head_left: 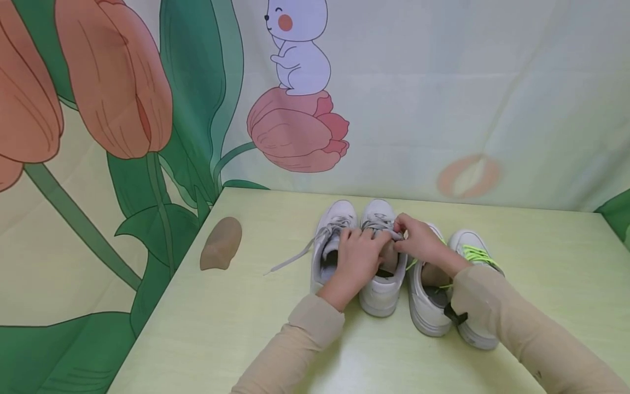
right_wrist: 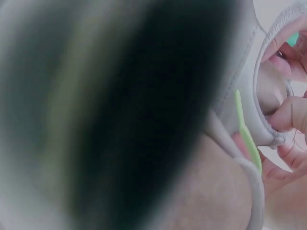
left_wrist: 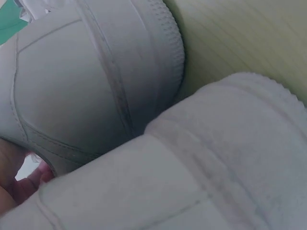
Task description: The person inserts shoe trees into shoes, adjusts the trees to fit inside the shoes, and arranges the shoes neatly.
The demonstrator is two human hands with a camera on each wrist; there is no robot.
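My left hand (head_left: 359, 253) lies across the opening of a white sneaker with grey laces (head_left: 381, 295), its fingers curled over the tongue. From the other side, my right hand (head_left: 420, 241) pinches the tongue's edge near the laces. Inside this sneaker, between the hands, sits a smooth tan insert (head_left: 390, 257). The right wrist view shows fingers (right_wrist: 290, 113) bent at the shoe's rim, beside the insert (right_wrist: 271, 88). Its mate (head_left: 339, 210) stands to the left, one grey lace (head_left: 295, 258) trailing on the table. White heels (left_wrist: 62, 91) fill the left wrist view.
Two white sneakers with neon-green laces (head_left: 474, 253) stand to the right, partly behind my right forearm; the nearer one (head_left: 430, 323) has a tan insert in it. Another tan insert (head_left: 221, 243) lies near the left edge of the pale table (head_left: 197, 339). A printed cloth (head_left: 394, 109) hangs behind.
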